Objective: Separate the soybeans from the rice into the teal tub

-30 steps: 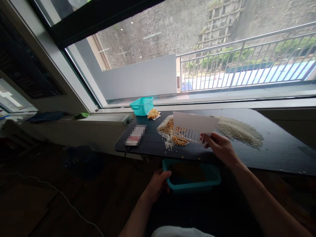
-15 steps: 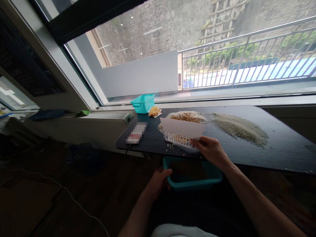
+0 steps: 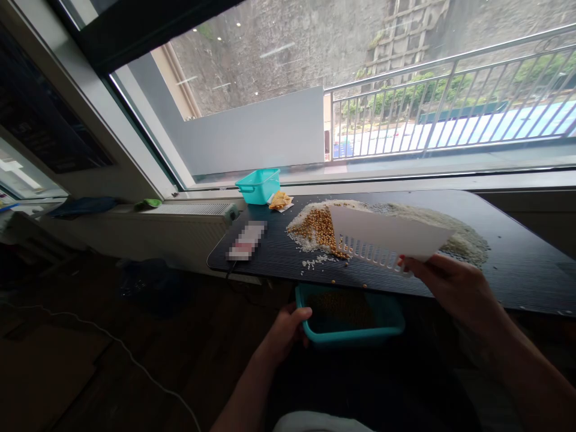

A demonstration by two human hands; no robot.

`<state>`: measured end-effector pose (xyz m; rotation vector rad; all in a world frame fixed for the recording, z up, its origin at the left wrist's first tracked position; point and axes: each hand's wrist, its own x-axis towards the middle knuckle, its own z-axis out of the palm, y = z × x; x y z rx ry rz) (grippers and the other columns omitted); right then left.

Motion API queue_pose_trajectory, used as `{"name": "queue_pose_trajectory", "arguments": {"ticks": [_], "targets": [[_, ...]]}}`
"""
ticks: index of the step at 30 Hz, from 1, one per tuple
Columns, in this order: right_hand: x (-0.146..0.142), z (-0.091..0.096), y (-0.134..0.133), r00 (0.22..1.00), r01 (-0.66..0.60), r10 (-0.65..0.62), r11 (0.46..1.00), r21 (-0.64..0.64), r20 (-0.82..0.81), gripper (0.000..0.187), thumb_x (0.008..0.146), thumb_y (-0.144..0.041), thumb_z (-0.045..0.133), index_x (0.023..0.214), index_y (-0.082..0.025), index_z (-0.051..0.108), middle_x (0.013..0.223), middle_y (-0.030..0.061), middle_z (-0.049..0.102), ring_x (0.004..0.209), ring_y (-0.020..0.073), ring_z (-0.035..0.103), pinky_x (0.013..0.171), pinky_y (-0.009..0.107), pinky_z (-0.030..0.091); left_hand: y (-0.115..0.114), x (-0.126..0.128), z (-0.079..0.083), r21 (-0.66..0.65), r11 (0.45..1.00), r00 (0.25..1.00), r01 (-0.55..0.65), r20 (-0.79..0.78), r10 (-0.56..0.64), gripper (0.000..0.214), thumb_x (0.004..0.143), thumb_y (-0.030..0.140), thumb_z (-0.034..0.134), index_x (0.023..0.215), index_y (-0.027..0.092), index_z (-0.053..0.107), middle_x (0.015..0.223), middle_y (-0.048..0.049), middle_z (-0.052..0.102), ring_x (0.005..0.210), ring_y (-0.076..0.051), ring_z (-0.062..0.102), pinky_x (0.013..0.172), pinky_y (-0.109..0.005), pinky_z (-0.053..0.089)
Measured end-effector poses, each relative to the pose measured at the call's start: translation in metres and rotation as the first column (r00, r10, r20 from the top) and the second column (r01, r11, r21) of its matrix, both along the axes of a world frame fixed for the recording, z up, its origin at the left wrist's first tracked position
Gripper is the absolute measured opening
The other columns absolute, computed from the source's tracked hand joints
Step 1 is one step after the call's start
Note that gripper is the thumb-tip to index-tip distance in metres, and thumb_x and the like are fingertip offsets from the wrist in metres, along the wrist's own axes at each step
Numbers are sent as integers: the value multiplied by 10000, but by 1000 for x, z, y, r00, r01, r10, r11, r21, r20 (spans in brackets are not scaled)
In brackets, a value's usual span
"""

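Observation:
In my right hand [image 3: 454, 285] is a white slotted plastic piece [image 3: 387, 231], flat along its top and cut with a row of slots below. My fingers pinch its lower right end as it slants over the table. Just left of it, round golden-brown beans [image 3: 319, 227] lie mixed with white rice grains [image 3: 310, 262]. My left hand [image 3: 285, 327] grips the left rim of a turquoise plastic bin [image 3: 360, 337], thumb over the edge. That bin sits under the table's front edge, with dark, bean-like contents on its floor.
On the dark table [image 3: 279, 258], a larger rice pile [image 3: 468, 237] spreads at the right. A second turquoise bin [image 3: 258, 187] and a yellowish crumpled item [image 3: 280, 201] stand at the back left. A blurred-out flat object [image 3: 246, 241] with a cable lies at the left.
My right hand has moved the white slotted piece to the right, uncovering the beans and rice on the left. My left hand and the bin it holds have barely moved.

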<state>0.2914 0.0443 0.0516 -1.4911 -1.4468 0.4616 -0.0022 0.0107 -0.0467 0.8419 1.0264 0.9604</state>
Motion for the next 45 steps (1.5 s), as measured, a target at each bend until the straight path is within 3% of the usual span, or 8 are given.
{"name": "queue_pose_trajectory", "arguments": {"ticks": [4, 10, 17, 22, 25, 30, 37, 45], "targets": [[23, 0, -44, 979, 163, -154, 985, -60, 137, 353, 634, -597, 668, 710, -259, 736, 627, 16, 701, 639, 228, 649, 539, 292, 482, 0, 1, 1, -11, 1000, 1000, -7, -12, 7, 315, 679, 438, 694, 729, 145, 588, 488, 49, 498, 378, -89, 449, 371, -210, 374], [26, -6, -73, 984, 148, -141, 987, -63, 109, 338, 619, -610, 670, 727, -296, 733, 677, 22, 730, 633, 252, 664, 527, 314, 520, 0, 0, 2, -24, 1000, 1000, 4, -3, -4, 319, 664, 435, 706, 729, 144, 594, 500, 44, 507, 388, -87, 444, 377, -211, 386], [-4, -9, -54, 1000, 3, -3, 999, -42, 0, 362, 650, -577, 664, 783, -258, 773, 760, 34, 754, 729, 273, 695, 638, 315, 564, 0, -2, 4, -26, 1000, 1000, -8, 14, 9, 320, 668, 422, 715, 747, 136, 595, 505, 46, 502, 381, -83, 443, 369, -207, 385], [-15, -7, -43, 996, -86, 85, 996, -31, -40, 440, 670, -628, 641, 806, -230, 771, 685, 56, 719, 692, 261, 667, 601, 314, 545, 1, -8, 5, -36, 998, 999, -51, -13, 51, 314, 685, 426, 702, 722, 136, 586, 462, 59, 471, 364, -78, 425, 346, -192, 351], [-14, -3, -38, 996, -82, 80, 996, -41, -46, 450, 663, -643, 643, 749, -215, 752, 577, 46, 654, 642, 235, 639, 590, 304, 523, 1, -11, 5, -40, 998, 999, -51, -15, 50, 319, 678, 428, 706, 731, 135, 592, 465, 57, 480, 362, -78, 422, 346, -194, 351], [-9, 4, -17, 995, 39, -40, 999, -22, -87, 433, 667, -625, 653, 768, -214, 740, 636, 34, 661, 637, 197, 620, 615, 300, 499, 2, -10, 2, -40, 998, 999, -38, -3, 38, 313, 671, 425, 709, 702, 139, 584, 461, 55, 476, 366, -82, 434, 351, -195, 353], [0, -5, 25, 983, -79, 75, 997, -16, -168, 404, 646, -613, 670, 706, -215, 703, 623, 22, 655, 552, 157, 564, 581, 320, 481, 3, -12, -5, -40, 999, 1000, -27, 7, 28, 329, 665, 432, 716, 640, 143, 562, 446, 54, 469, 360, -80, 437, 353, -197, 354], [3, -12, 27, 966, -139, 135, 990, -1, -219, 317, 656, -556, 695, 671, -239, 693, 632, -1, 646, 559, 137, 540, 577, 297, 462, 2, -12, -4, -43, 998, 999, -44, 7, 44, 324, 664, 430, 724, 668, 137, 585, 457, 45, 493, 373, -83, 449, 355, -193, 368]]}}
